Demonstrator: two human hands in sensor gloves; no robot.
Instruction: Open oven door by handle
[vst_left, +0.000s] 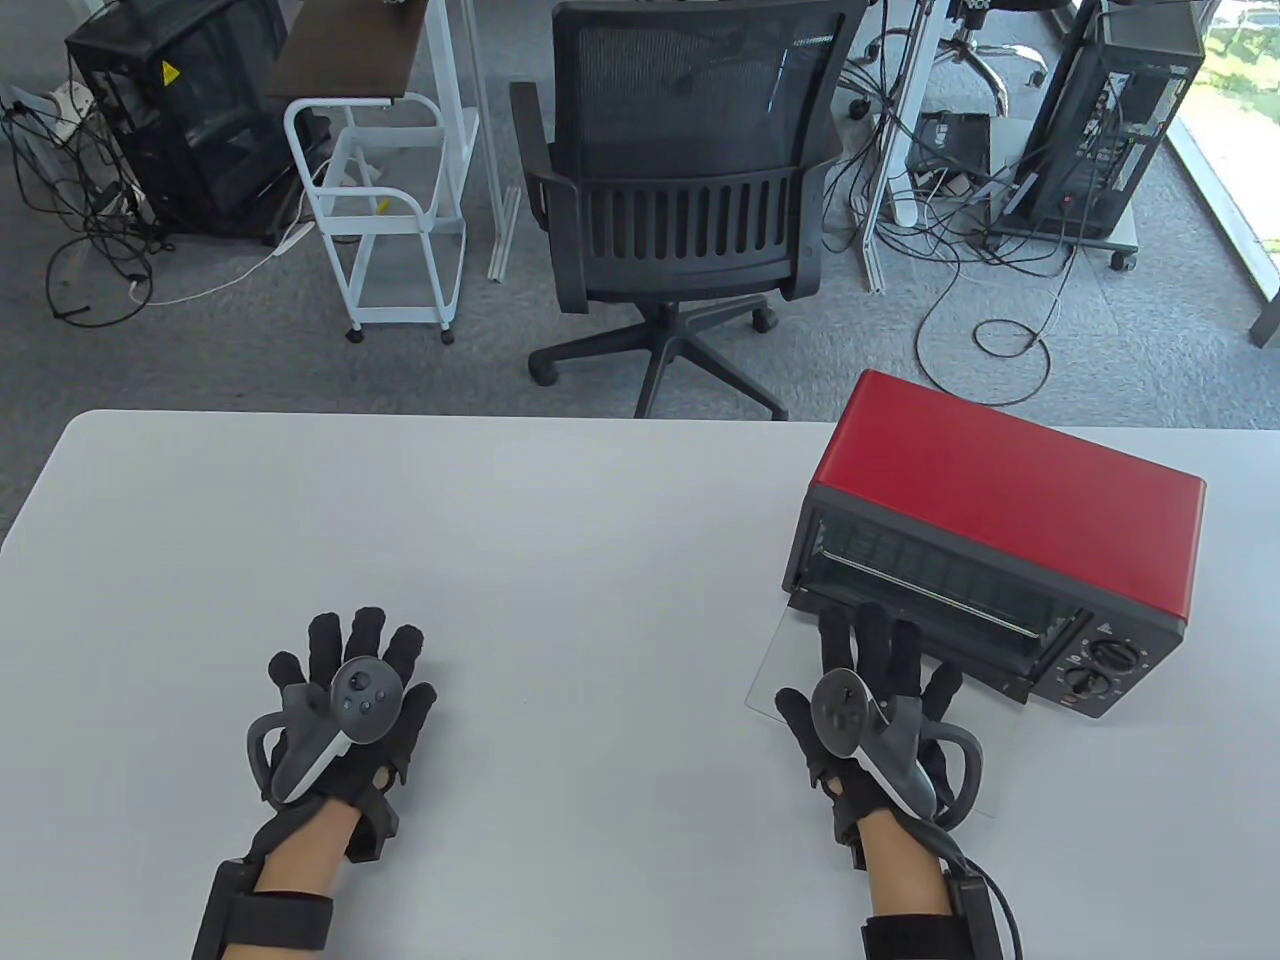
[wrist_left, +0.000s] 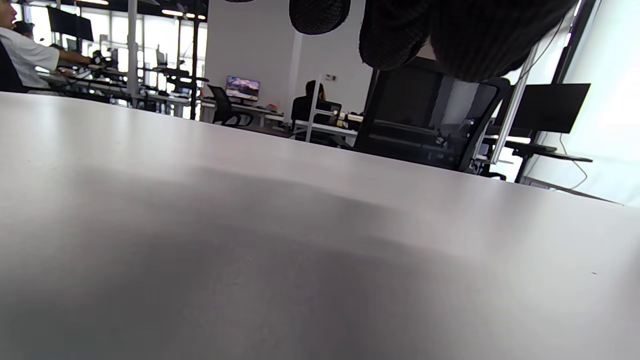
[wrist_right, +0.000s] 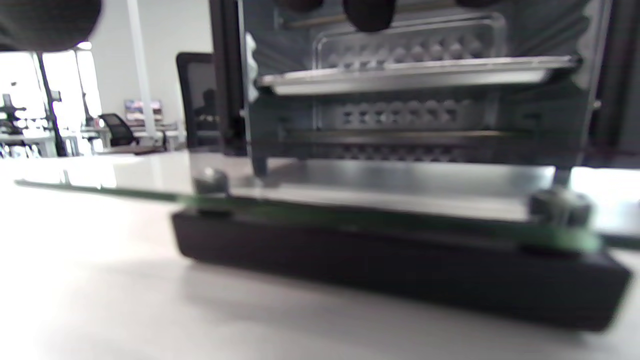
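Note:
A red toaster oven stands at the table's right side, with its knobs at the right front. Its glass door is folded down flat toward me. In the right wrist view the door's black handle bar runs along the near edge under the glass, and a metal tray sits inside the oven. My right hand is spread open over the lowered door, fingers pointing at the oven mouth. It grips nothing. My left hand lies open and flat on the table at the left, its fingertips hanging in at the top of the left wrist view.
The white table stretches wide between the hands and to the left. Behind its far edge stand a black office chair, a white cart, a computer tower and loose cables on the floor.

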